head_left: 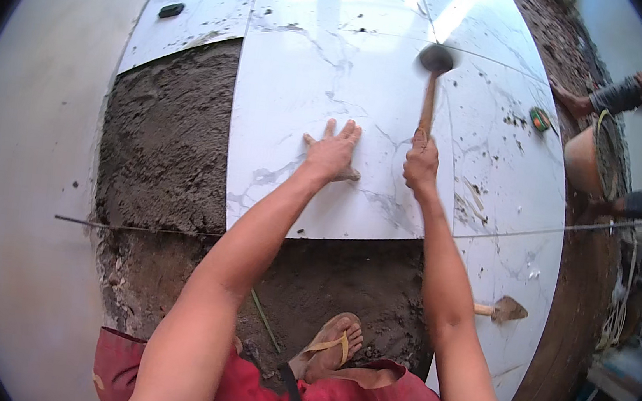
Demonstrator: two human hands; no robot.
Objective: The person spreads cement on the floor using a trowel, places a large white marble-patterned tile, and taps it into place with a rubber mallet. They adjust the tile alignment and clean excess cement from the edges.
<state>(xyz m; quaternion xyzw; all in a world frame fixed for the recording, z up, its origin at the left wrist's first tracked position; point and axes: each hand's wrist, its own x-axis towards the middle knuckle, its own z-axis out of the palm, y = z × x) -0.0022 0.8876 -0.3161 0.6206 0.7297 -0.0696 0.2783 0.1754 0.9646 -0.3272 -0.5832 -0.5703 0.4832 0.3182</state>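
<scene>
Left hand splaying open on marble-look tile; right hand gripping mallet over far-right corner; light taps likely suiting.

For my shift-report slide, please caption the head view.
Left hand spread over a marbled white tile, right hand gripping a wooden-handled mallet, rough dark mortar exposed alongside.

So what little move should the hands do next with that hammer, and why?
Probably a gentle tap with the mallet on the big white tile: the right hand grips its handle, the blurred head is by the tile's far right corner, and the left hand is spread over the tile.
</scene>
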